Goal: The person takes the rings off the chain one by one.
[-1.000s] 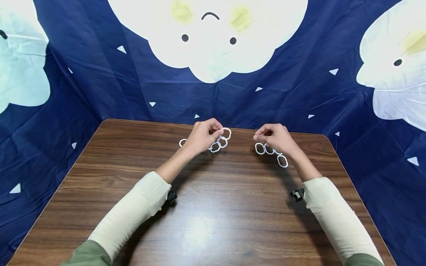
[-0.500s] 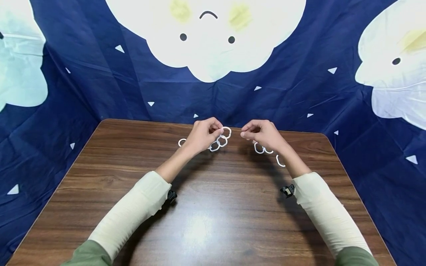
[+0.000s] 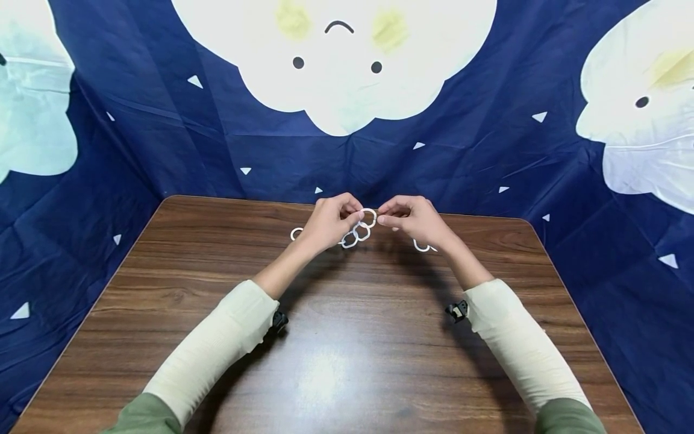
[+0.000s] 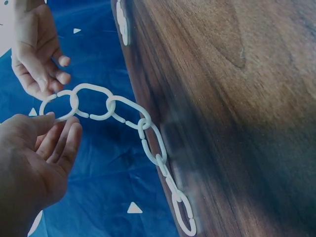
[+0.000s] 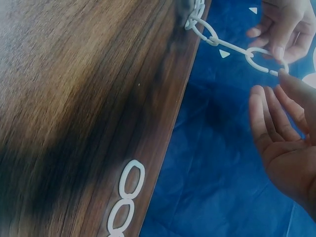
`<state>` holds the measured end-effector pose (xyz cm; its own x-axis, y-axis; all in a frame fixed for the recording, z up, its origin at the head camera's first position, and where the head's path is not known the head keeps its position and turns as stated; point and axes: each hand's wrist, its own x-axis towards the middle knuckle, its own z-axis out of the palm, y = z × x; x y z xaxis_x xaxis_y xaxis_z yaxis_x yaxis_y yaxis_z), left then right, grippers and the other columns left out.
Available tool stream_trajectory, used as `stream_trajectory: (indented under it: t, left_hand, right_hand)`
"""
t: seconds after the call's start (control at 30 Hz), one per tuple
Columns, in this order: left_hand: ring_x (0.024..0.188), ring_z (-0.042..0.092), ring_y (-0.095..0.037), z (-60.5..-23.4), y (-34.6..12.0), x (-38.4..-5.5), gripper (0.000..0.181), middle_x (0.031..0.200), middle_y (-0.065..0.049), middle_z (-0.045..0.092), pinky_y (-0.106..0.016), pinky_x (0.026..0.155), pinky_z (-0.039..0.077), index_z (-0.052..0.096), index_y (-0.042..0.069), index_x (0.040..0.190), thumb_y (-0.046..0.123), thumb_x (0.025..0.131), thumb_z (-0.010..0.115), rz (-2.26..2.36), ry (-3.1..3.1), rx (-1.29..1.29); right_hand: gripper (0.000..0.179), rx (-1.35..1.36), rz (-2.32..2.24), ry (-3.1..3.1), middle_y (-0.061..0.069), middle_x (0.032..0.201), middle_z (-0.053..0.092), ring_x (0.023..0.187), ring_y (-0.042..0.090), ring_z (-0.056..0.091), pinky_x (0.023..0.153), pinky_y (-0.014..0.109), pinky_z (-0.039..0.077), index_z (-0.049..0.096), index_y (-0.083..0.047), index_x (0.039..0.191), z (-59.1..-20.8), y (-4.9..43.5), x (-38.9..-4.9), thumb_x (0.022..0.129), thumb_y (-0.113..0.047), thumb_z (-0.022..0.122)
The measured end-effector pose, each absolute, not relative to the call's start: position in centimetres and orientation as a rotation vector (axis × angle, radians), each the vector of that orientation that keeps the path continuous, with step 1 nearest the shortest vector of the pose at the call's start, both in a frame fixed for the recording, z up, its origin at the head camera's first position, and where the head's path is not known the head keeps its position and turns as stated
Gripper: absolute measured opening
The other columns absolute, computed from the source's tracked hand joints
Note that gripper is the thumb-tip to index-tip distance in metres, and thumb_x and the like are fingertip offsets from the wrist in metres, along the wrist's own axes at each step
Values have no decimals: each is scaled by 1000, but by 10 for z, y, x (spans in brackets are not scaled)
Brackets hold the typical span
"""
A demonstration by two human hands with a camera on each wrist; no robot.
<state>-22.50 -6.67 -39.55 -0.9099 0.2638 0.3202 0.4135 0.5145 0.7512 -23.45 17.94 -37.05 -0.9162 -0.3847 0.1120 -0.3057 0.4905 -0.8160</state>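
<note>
My left hand [image 3: 331,223] pinches the end link of a white plastic link chain [image 4: 153,140] between thumb and fingers at the far table edge. From that link the chain sags down to the table, and its tail lies along the edge. Close to the same end link is my right hand [image 5: 291,153], its thumb tip at the link's outer side and its other fingers apart and loosely bent. Exact contact there is hard to make out. A second white link chain [image 5: 132,180] lies on the table, partly hidden by the right hand in the head view.
Both hands are by the back edge of the brown wooden table [image 3: 347,313]. Behind it hangs a dark blue cloth [image 3: 282,157] with white clouds and small triangles. Black wrist cameras sit under both cream sleeves.
My right hand has moved left, from above the second chain to beside the held end link. The left hand and its chain have stayed nearly still.
</note>
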Motion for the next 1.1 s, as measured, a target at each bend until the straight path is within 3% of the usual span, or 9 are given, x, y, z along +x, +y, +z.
stream_trajectory:
  t: [0.33, 0.6, 0.93, 1.1]
  left_hand:
    - [88, 74, -17, -395, -66, -223, 7, 98, -4, 83, -33, 83, 59, 78, 9, 108, 16, 108, 78, -1354, -2600, -577]
    - [88, 74, -18, -397, -66, -222, 8, 99, -4, 83, -34, 82, 59, 78, 9, 109, 17, 108, 77, -1364, -2605, -584]
    - [91, 75, -19, -396, -67, -224, 9, 100, -5, 83, -36, 86, 60, 79, 9, 109, 17, 108, 78, -1349, -2596, -583]
    - [92, 75, -20, -395, -67, -224, 9, 101, -5, 83, -37, 87, 60, 79, 9, 110, 17, 108, 78, -1344, -2604, -573]
  right_hand:
    - [23, -662, -1427, 2663, 17, 112, 86, 90, 21, 79, 77, 25, 64, 84, -3, 121, -375, 171, -238, 101, -14, 87]
    - [18, -689, -1442, 2619, 18, 111, 86, 79, 6, 76, 74, 23, 64, 85, -2, 118, -377, 166, -236, 103, -9, 83]
    - [15, -737, -1396, 2688, 16, 107, 87, 77, 8, 77, 72, 24, 64, 86, -4, 116, -377, 164, -236, 104, -12, 82]
    - [14, -735, -1376, 2706, 15, 104, 87, 77, 16, 80, 71, 25, 65, 86, -5, 115, -375, 164, -235, 104, -13, 83]
